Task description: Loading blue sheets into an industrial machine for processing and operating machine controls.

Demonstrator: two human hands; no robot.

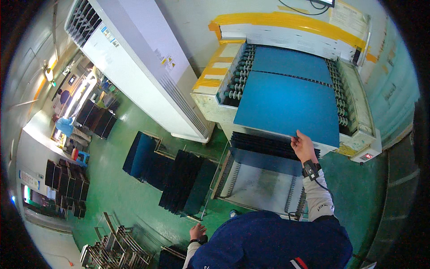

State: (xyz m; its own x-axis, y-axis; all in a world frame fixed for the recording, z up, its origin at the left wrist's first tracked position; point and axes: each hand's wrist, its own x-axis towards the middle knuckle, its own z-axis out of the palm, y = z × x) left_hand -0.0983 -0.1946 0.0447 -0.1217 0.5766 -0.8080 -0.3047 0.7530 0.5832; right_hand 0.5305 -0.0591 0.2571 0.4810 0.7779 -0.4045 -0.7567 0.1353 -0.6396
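Note:
A large blue panel (286,105) lies on the roller conveyor (235,83), its near edge sticking out over the front. My right hand (303,145) is at that near edge, right of its middle, with thumb and fingers closed on it. A second blue panel (291,64) lies behind it on the rollers. Below the overhang, a slotted rack (257,186) holds several dark panels (268,152) in a row. My left hand (197,231) is low on the left, beside the end of a metal rack frame. Its fingers are loosely bent, and nothing shows in them.
Racks of dark panels (188,181) stand on the green floor left of the slotted rack. A tall white air conditioner (148,67) rises beside the conveyor. Metal frames (118,249) are piled at the lower left. A person (67,127) is far off at the left.

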